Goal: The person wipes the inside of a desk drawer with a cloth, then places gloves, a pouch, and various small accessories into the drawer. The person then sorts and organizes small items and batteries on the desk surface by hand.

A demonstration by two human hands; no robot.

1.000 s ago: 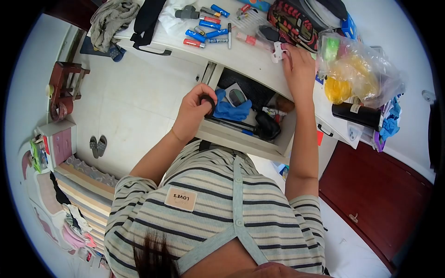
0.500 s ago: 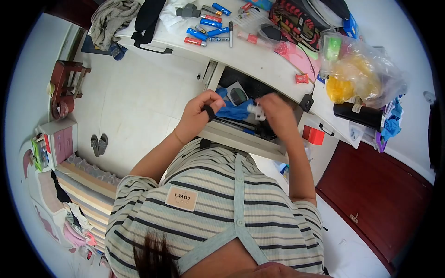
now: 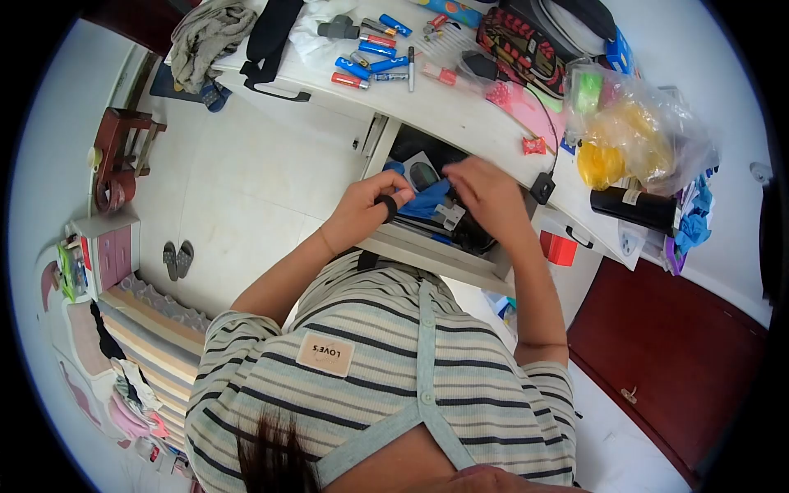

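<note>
My left hand (image 3: 366,207) is closed on a small black band (image 3: 387,207), held over the near left side of an open drawer (image 3: 440,257). Above the drawer's right half is my right hand (image 3: 486,195), its fingers bent and slightly apart, with nothing visible in them. Its fingertips are close to a crumpled blue piece (image 3: 427,202), which looks like thin glove material; whether they touch it is unclear. Inside the drawer lie a white plastic piece (image 3: 449,216) and a pale card with a dark oval (image 3: 423,172). My right hand hides part of the drawer's contents.
On the white desk (image 3: 460,111) are several batteries (image 3: 378,49), a marker (image 3: 411,68), a red wrapped packet (image 3: 533,145) and a cable with a black box (image 3: 542,187). A clear plastic bag (image 3: 649,123) and a black bottle (image 3: 633,207) stand to the right.
The white plastic piece has left my right hand and now lies in the drawer. My right hand has shifted slightly left towards the blue piece. My left hand still holds the black band.
</note>
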